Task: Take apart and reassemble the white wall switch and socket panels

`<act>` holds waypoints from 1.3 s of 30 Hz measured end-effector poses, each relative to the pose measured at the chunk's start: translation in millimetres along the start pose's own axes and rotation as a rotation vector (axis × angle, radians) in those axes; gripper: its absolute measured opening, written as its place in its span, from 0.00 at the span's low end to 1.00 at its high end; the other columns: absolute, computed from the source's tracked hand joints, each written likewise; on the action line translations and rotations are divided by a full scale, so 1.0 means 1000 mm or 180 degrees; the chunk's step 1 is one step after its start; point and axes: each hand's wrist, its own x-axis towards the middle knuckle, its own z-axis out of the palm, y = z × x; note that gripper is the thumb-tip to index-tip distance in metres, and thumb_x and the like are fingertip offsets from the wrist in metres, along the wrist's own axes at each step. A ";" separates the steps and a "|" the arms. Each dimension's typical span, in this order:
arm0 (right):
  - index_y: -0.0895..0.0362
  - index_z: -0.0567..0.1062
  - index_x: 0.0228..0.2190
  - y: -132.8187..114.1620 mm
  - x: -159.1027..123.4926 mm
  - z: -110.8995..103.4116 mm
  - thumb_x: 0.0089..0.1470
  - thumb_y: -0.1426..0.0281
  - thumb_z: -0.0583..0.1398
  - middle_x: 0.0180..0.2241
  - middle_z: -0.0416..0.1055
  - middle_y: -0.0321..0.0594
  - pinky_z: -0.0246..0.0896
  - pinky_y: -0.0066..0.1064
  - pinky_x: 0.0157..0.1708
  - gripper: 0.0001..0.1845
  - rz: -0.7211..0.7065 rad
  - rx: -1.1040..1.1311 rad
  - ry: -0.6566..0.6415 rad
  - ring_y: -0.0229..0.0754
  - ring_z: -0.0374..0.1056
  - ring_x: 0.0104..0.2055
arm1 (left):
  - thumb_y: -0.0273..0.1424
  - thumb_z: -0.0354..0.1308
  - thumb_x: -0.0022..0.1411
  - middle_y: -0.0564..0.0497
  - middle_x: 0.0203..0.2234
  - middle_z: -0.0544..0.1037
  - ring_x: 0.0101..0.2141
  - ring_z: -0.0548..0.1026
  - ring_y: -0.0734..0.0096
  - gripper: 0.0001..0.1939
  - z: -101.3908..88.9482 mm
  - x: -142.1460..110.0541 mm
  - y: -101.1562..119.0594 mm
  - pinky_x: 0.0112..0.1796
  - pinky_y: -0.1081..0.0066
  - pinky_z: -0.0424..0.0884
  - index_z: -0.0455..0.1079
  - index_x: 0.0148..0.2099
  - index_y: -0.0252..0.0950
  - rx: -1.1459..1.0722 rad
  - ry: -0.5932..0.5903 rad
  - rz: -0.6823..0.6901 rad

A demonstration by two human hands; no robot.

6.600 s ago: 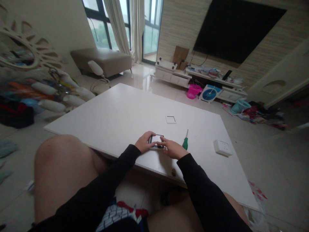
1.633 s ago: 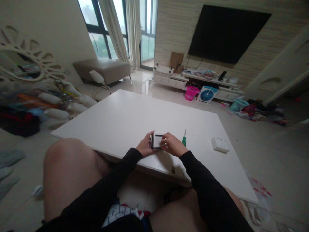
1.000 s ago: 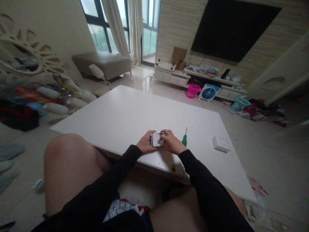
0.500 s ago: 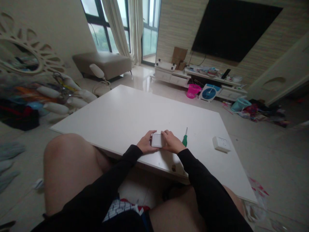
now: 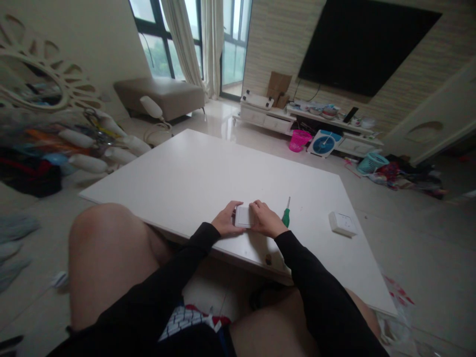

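Between my two hands is a white square wall switch (image 5: 244,217), held just over the white table near its front edge. My left hand (image 5: 226,219) grips its left side, thumb along the near edge and fingers at the far side. My right hand (image 5: 265,218) is closed over its right side, fingers bent onto the top face and far edge. To the right of that hand lies a green-handled screwdriver (image 5: 286,216), its shaft pointing away from me. Farther right sits a white socket box (image 5: 342,224). A small brown item (image 5: 268,259), too small to name, lies at the near edge.
The white table (image 5: 208,168) stretches out ahead of me. Beyond it are a pink basket (image 5: 298,141), a blue and white fan (image 5: 323,144) and a low TV cabinet (image 5: 256,118). A lamp with several white shades (image 5: 87,162) stands at the left.
The view has shifted slightly. Both hands stay around the wall switch, with the right fingers barely moved on it. The screwdriver and socket box lie as before.
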 end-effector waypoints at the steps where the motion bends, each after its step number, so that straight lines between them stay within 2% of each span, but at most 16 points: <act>1: 0.57 0.66 0.53 0.000 0.000 0.000 0.47 0.72 0.72 0.55 0.65 0.51 0.68 0.40 0.45 0.34 0.0009 -0.0004 -0.0002 0.53 0.65 0.54 | 0.38 0.77 0.45 0.44 0.50 0.72 0.42 0.76 0.60 0.48 0.000 0.000 0.001 0.42 0.60 0.77 0.58 0.64 0.39 -0.0010 0.0014 -0.0005; 5: 0.57 0.65 0.54 0.002 0.002 0.003 0.48 0.72 0.71 0.55 0.66 0.51 0.67 0.39 0.45 0.35 0.0052 0.0024 -0.0035 0.53 0.66 0.54 | 0.38 0.77 0.45 0.45 0.49 0.73 0.44 0.76 0.59 0.47 0.000 0.000 0.002 0.44 0.59 0.76 0.59 0.64 0.39 -0.0021 0.0073 0.0009; 19: 0.56 0.66 0.54 0.003 0.002 -0.002 0.47 0.69 0.73 0.52 0.68 0.49 0.65 0.38 0.45 0.35 0.0011 0.0019 -0.0022 0.52 0.68 0.52 | 0.37 0.77 0.45 0.47 0.45 0.73 0.39 0.76 0.63 0.48 0.000 -0.001 0.005 0.40 0.62 0.76 0.57 0.64 0.39 -0.0012 0.0008 -0.0063; 28: 0.55 0.66 0.55 0.006 0.003 0.001 0.47 0.71 0.73 0.52 0.67 0.48 0.65 0.37 0.44 0.36 -0.0015 0.0075 -0.0051 0.50 0.68 0.52 | 0.39 0.76 0.46 0.45 0.48 0.73 0.42 0.76 0.59 0.46 -0.001 0.003 -0.002 0.44 0.59 0.76 0.58 0.63 0.39 -0.0028 -0.0013 0.0059; 39: 0.56 0.64 0.56 0.009 0.005 0.005 0.48 0.73 0.71 0.54 0.65 0.49 0.67 0.38 0.49 0.37 -0.0038 0.0275 -0.0043 0.50 0.67 0.54 | 0.38 0.76 0.47 0.47 0.44 0.74 0.38 0.76 0.62 0.47 0.000 0.001 0.000 0.40 0.61 0.76 0.57 0.65 0.39 -0.0020 -0.0009 -0.0086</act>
